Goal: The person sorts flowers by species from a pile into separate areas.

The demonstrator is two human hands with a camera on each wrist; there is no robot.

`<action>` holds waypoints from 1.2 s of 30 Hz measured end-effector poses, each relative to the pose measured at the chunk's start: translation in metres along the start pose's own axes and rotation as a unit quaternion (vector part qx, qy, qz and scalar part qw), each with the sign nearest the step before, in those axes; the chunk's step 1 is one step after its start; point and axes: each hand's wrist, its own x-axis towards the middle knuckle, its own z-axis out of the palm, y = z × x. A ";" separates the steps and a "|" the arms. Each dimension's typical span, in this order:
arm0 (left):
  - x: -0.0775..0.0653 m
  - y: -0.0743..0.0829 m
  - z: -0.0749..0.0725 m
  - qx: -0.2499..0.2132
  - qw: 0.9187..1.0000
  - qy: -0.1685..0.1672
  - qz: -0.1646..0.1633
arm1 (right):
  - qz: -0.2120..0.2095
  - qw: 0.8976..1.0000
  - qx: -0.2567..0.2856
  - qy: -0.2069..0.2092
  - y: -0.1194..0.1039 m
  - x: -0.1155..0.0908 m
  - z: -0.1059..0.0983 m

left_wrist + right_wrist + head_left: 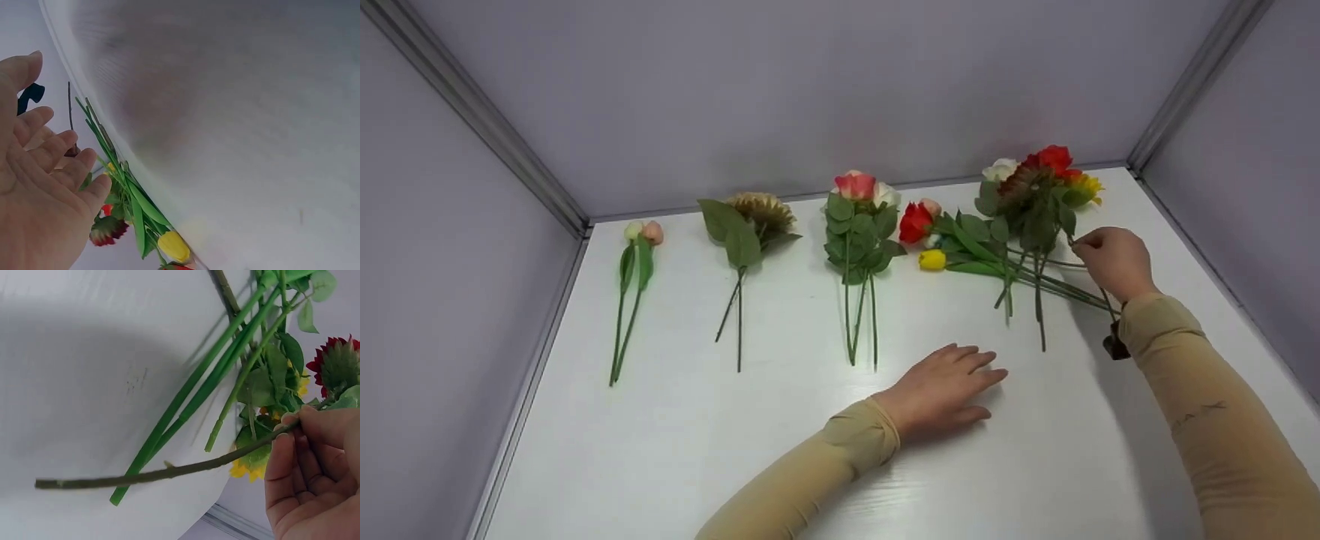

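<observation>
In the head view, my right hand [1116, 262] is at the right-hand bunch and pinches a thin flower stem between thumb and fingertips. The right wrist view shows this brown-green stem [197, 467] with its cut end pointing left, and a dark red flower [337, 365] beyond the fingers. Below it in that view lie green tulip stems [185, 399]. My left hand [941, 390] is spread low over the white table, fingers pointing right, holding nothing. Nearest its fingers are the stems of the right-hand bunch. A yellow tulip [932, 260] lies sideways with a red flower [916, 223].
Along the back of the white table [660, 465] lie two pale tulips [643, 234], a brownish big-headed flower [765, 210] and a bunch of roses [856, 186]. Grey panels [825, 90] wall the table at the back and sides.
</observation>
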 end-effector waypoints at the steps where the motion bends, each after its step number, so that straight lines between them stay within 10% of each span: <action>1: 0.000 -0.001 -0.001 -0.002 1.000 0.002 -0.002 | 0.002 1.000 0.006 0.006 0.000 0.000 -0.002; 11: -0.005 -0.015 -0.007 -0.046 0.997 0.047 -0.049 | 0.040 0.989 0.141 0.003 -0.019 0.000 -0.005; 16: -0.011 -0.023 -0.010 -0.171 0.974 0.095 -0.119 | 0.040 0.974 0.221 -0.038 -0.049 -0.001 0.011; 19: -0.016 -0.029 -0.013 -0.285 0.934 0.127 -0.173 | 0.045 0.961 0.265 -0.070 -0.076 -0.005 0.023; 28: -0.038 -0.054 -0.020 -0.561 0.754 0.218 -0.262 | 0.028 0.901 0.413 -0.128 -0.156 -0.026 0.076; 32: -0.055 -0.063 -0.019 -0.624 0.699 0.233 -0.262 | 0.016 0.870 0.470 -0.146 -0.182 -0.037 0.097; 36: -0.067 -0.069 -0.016 -0.650 0.672 0.239 -0.264 | 0.011 0.852 0.498 -0.159 -0.196 -0.046 0.112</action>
